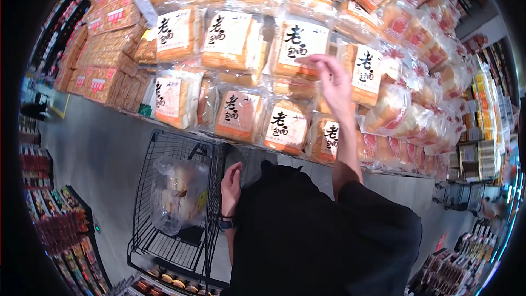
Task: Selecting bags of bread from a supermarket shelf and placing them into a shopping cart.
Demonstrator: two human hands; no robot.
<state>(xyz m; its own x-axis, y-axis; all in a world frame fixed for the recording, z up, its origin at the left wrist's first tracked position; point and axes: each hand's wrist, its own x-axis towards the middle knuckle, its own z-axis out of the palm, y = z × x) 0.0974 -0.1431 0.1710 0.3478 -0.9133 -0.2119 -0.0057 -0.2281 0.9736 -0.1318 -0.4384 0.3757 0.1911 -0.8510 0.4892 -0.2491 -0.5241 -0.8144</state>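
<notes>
My right hand (333,79) is stretched out over a display of bagged bread, its fingers partly bent and apart. The fingertips are over the lower right of a bread package (285,57) with a white label and black lettering; whether they touch it I cannot tell. Another bread package (366,71) leans just right of the hand. My left hand (231,186), with a dark watch at the wrist, hangs beside the shopping cart (143,186). It holds nothing and its fingers are loosely bent. A clear plastic bag (178,194) with pale bread rolls lies in the cart.
Stacked brown packs (109,44) fill the display's left end. Clear bags of buns (389,112) are piled at its right. Store shelves (60,225) stand at the far left, and yellow goods (485,98) line the right. Grey floor (98,148) lies left of the cart.
</notes>
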